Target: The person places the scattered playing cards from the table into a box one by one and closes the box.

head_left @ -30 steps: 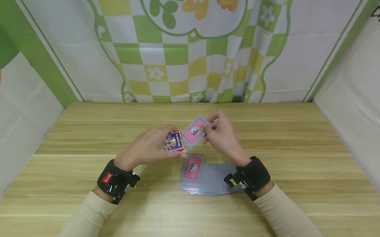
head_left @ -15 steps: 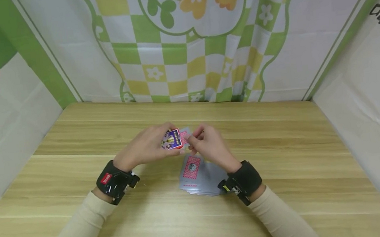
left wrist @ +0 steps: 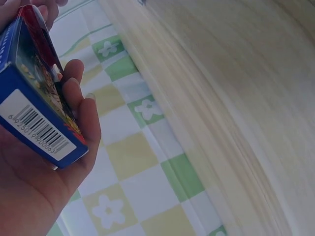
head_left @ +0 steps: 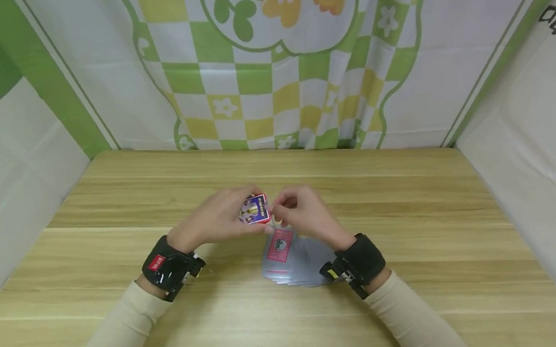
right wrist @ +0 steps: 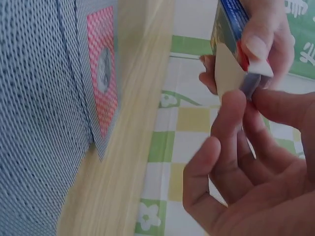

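Note:
My left hand (head_left: 213, 218) grips a blue and red playing card box (head_left: 253, 209), whose barcode end shows in the left wrist view. At the other end, a cream flap (right wrist: 228, 73) stands open. My right hand (head_left: 305, 210) is close against that end. Its thumb and index finger pinch the short grey end of what looks like a playing card (right wrist: 251, 82), the rest being hidden in the box. Below the hands lies a fanned spread of grey-edged playing cards (head_left: 308, 259), the top one (head_left: 280, 246) showing a red-patterned back. The right wrist partly covers the spread.
The wooden table (head_left: 214, 335) carries the cards and stretches around both arms. A curtain (head_left: 257, 78) with green, yellow and white checks hangs along its back edge. White panels flank it left and right.
The right hand has moved left, carrying a card to the box's open end. The card, fully outside at first, has slid almost out of sight into the box. The spread stays put.

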The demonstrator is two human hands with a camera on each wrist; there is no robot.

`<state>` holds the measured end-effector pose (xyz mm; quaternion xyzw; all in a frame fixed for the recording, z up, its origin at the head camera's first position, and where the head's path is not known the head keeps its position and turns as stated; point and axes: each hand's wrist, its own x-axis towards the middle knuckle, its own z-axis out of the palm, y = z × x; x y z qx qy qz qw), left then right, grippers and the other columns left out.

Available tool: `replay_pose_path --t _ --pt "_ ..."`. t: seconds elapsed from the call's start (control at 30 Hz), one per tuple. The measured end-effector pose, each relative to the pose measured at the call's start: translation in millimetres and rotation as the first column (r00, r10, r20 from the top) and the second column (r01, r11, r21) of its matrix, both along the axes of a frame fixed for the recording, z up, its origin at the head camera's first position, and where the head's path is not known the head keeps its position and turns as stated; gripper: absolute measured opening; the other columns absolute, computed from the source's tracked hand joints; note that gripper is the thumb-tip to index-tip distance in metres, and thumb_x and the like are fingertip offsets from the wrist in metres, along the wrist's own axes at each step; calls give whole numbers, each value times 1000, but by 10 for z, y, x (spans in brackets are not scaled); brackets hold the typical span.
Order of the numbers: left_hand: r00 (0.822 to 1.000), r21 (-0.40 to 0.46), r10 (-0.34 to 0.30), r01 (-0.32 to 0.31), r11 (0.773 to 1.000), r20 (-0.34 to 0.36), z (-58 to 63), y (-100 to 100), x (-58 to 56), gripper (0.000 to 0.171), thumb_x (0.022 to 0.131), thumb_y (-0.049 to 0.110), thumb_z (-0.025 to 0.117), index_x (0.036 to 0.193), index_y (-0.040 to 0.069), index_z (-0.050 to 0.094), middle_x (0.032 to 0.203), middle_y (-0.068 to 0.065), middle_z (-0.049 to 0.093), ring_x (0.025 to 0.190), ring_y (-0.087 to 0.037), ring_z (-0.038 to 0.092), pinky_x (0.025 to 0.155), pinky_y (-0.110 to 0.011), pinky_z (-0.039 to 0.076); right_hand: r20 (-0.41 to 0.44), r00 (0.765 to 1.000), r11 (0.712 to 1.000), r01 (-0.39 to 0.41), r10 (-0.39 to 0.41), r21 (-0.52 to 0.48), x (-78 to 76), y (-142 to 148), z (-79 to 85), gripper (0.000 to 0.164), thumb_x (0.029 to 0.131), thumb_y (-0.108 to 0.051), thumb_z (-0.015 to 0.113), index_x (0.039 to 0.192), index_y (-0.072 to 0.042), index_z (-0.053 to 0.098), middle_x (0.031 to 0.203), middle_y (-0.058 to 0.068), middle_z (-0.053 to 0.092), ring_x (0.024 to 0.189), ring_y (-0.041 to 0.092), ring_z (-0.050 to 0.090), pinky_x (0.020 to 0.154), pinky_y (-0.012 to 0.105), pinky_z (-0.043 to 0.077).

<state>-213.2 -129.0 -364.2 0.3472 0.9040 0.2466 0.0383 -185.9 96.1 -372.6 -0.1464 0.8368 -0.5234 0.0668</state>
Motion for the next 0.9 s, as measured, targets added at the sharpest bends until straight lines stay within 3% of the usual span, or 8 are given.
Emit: replay_pose_path --t 0.1,0.2,0.33,0.4,0.5,0.67,0.8,0.9 --pt "1000 -12 17 -17 1000 15 5 -5 -2 77 83 59 84 135 8 60 101 -1 70 82 -11 63 72 -29 53 -26 1000 1000 -7 8 17 -11 63 -1 20 104 -13 65 98 4 74 80 14 70 68 21 66 69 39 58" --pt "1000 -24 22 -22 999 22 7 -3 -6 80 83 61 83 138 9 59 102 -1 71 82 -11 64 72 -29 53 -58 998 978 -12 25 209 -17 120 -21 19 100 -18 71 99 1 74 83 12 70 68 17 62 66 32 53" --pt "999 -32 21 -20 999 31 5 -1 -11 81 83 62 83 139 9 59 105 -1 71 83 -11 63 73 -28 53 5 995 848 -85 97 523 -18 126 -80 37 91 -33 83 113 -5 71 100 9 70 76 15 61 65 26 48" --pt "999 -34 22 -21 999 35 10 -1 -10 81 83 63 82 139 9 59 105 -1 71 83 -11 63 72 -28 52 58 991 795 -131 120 592 -15 109 -114 53 86 -38 87 121 -4 67 109 11 66 82 18 60 67 28 49" --pt "999 -35 21 -19 999 32 17 -2 -7 80 83 63 82 138 10 59 104 0 71 83 -11 62 72 -28 52 80 988 750 -153 133 644 1 76 -146 67 78 -44 93 122 -4 63 114 13 58 88 21 56 70 31 48" --pt "1000 -33 10 -10 999 13 7 -16 -8 78 83 64 81 137 11 59 102 0 71 82 -11 62 72 -29 51 34 987 706 -136 156 695 21 48 -168 68 72 -49 96 114 -5 64 112 13 54 88 22 56 71 33 49" --pt "1000 -30 9 -8 1000 15 7 -26 -4 78 83 63 82 138 11 59 104 0 72 83 -10 62 72 -29 51 9 983 682 -134 184 719 24 43 -159 62 74 -50 95 109 -6 69 110 12 56 89 23 55 74 35 49" --pt "1000 -28 7 -7 1000 14 7 -34 1 76 83 62 82 136 11 60 104 0 72 83 -10 62 72 -28 52 -32 979 669 -113 201 735 18 34 -163 51 72 -49 96 90 -10 70 103 9 58 87 22 54 73 34 46"
